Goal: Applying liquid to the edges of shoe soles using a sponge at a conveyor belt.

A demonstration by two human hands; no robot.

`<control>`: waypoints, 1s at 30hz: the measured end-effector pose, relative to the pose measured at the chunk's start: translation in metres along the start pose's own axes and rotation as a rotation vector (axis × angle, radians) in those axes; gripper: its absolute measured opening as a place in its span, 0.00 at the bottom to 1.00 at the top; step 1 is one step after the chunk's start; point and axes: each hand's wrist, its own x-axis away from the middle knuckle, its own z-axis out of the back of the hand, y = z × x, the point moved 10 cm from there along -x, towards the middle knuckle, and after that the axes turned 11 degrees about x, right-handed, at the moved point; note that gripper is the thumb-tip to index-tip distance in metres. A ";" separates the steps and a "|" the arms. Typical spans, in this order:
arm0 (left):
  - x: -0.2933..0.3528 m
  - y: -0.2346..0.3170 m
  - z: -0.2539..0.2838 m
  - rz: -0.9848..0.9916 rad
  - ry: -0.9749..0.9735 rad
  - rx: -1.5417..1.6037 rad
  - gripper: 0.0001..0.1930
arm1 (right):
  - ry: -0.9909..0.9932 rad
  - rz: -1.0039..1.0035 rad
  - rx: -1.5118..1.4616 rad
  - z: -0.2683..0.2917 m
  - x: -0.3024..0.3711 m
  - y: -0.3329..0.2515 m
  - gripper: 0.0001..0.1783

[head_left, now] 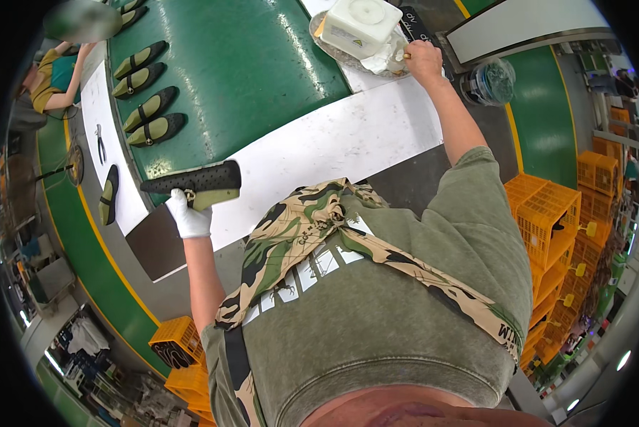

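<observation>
My left hand (188, 215), in a white glove, is closed round a black flat shoe (198, 178). The shoe is tipped on its side, dark dotted sole facing up and olive-green lining below, over the near left corner of the green conveyor belt (262, 92). My bare right hand (425, 61) reaches far right, fingers closed round something small with a tan end, mostly hidden. Just beside those fingers lies crumpled white cloth (387, 57) on a clear tray (326, 46). A white plastic container (362, 25) stands on that same tray.
Several black-and-green flat shoes (155, 128) stand along the belt's left side. A single shoe (108, 196) and pliers (101, 142) lie on the left white ledge. A clear jar (489, 80) is at right; orange crates (543, 213) flank me. Another person (56, 78) works far left.
</observation>
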 end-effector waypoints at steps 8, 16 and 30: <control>-0.026 -0.029 -0.118 -0.169 -0.244 -0.178 0.29 | -0.486 -0.675 -0.460 -0.073 0.039 0.083 0.16; -0.005 -0.033 -0.223 -0.533 -0.469 -0.703 0.37 | -0.316 -1.000 -1.304 -0.059 0.082 0.074 0.11; 0.104 -0.024 -0.331 -1.134 -0.610 -1.287 0.19 | -0.170 -0.026 -2.114 0.183 -0.008 -0.190 0.12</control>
